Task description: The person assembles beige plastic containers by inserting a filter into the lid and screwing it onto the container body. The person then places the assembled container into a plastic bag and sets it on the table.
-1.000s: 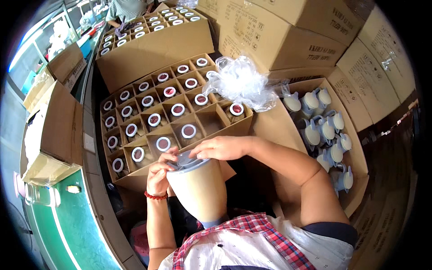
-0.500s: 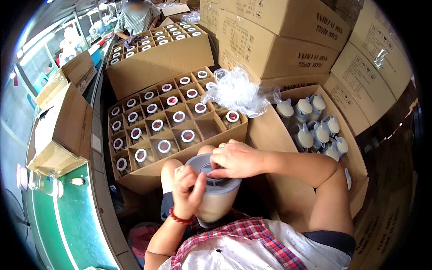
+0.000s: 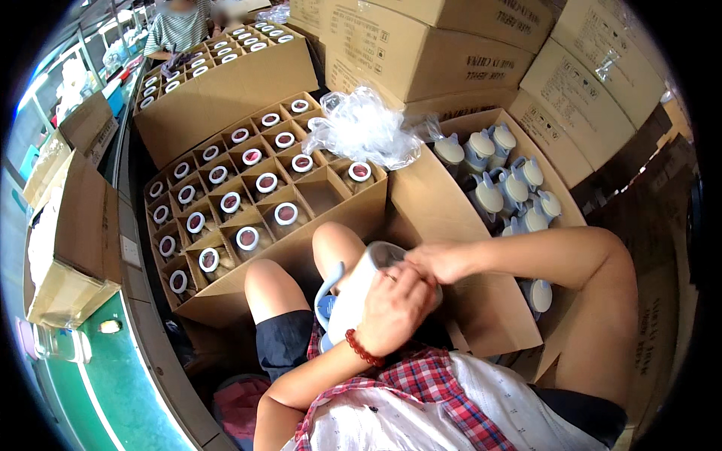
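Observation:
A pale vacuum jug (image 3: pixel 352 292) with a light blue-grey handle (image 3: pixel 326 293) lies tilted over my lap, its round grey end (image 3: pixel 386 254) turned away from me. My left hand (image 3: pixel 397 308) is closed over the side of the jug near that end, a red bead bracelet at the wrist. Against the rim at the same end, my right hand (image 3: pixel 445 261) is closed with bent, slightly blurred fingers. Its fingertips are partly hidden behind my left hand. Whether a small part sits between them cannot be made out.
A divided carton (image 3: pixel 226 289) ahead holds several glass flask refills (image 3: pixel 247 238). Crumpled clear plastic (image 3: pixel 365 129) lies on its far right corner. An open carton (image 3: pixel 556 197) at right holds several lidded jugs (image 3: pixel 489 197). Stacked boxes (image 3: pixel 429 56) rise behind; a green bench (image 3: pixel 124 361) runs left.
The jug has tipped and turned, bringing its handle into sight on the left. My left hand has moved right across its side; my right hand has shifted right to the rim.

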A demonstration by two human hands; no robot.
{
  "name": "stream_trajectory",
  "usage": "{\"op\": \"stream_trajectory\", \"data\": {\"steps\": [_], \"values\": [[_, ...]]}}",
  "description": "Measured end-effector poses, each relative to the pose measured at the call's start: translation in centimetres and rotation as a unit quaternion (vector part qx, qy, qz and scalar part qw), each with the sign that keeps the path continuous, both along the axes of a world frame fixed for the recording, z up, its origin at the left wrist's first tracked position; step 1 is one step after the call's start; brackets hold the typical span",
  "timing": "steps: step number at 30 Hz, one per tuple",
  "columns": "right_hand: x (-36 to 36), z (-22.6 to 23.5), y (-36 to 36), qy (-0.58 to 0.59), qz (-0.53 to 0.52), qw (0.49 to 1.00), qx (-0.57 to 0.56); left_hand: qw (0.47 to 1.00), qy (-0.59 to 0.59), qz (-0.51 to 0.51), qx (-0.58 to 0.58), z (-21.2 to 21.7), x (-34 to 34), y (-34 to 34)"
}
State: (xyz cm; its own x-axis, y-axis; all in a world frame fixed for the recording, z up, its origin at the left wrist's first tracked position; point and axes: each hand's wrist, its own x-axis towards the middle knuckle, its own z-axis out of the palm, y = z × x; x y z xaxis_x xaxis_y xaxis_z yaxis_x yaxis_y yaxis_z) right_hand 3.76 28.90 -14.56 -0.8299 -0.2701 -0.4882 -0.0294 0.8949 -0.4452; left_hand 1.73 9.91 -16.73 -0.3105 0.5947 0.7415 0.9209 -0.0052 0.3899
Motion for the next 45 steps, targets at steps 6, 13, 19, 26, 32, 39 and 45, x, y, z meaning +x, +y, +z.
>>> {"op": "stream_trajectory", "data": {"steps": [6, 13, 19, 26, 32, 39, 45], "values": [[0.2, 0.4, -1.6, -0.138, -0.032, 0.990, -0.007, 0.994, -0.009, -0.082, 0.069, -0.3, -0.2, -0.9], [-18.0, 3.5, 3.4, 0.258, -0.083, 0.963, 0.005, 0.871, -0.444, 0.112, 0.180, -4.0, -13.8, -8.1], [-39.1, -4.7, 11.5, 0.405, -0.187, 0.871, 0.205, 0.817, -0.519, 0.127, 0.215, -6.6, -16.7, -9.6], [-44.2, -9.1, 15.2, 0.325, -0.273, 0.881, 0.210, 0.709, -0.667, 0.094, 0.210, -6.0, -23.7, -10.5], [-36.1, -7.8, 15.0, 0.473, -0.294, 0.816, -0.154, 0.835, -0.540, 0.041, -0.100, -1.9, -32.3, -1.4], [-31.4, -8.2, 12.3, 0.467, -0.229, 0.825, -0.220, 0.914, -0.229, 0.144, -0.301, -5.3, -39.3, 14.0], [-29.9, -10.3, 14.5, 0.367, -0.167, 0.901, 0.163, 0.828, -0.560, -0.009, -0.001, -5.2, -41.4, 13.5]]}}
